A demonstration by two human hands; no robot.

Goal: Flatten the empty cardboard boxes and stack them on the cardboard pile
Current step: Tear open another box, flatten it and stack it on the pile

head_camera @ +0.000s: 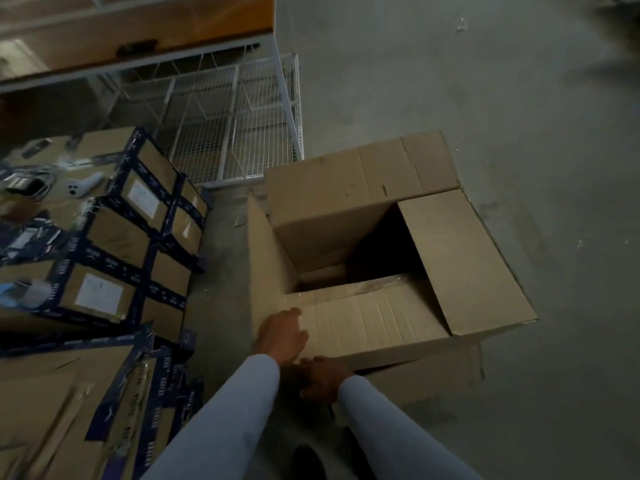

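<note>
A large brown cardboard box stands on the concrete floor with its top flaps spread open and a dark inside. My left hand lies on the near flap at its left corner, fingers curled over the edge. My right hand grips the lower edge of that same flap from underneath, just right of the left hand. Both arms wear light blue sleeves.
Sealed boxes with dark blue tape are stacked at the left, with a white controller and small items on top. A white wire cage stands behind the open box. Bare concrete floor spreads to the right.
</note>
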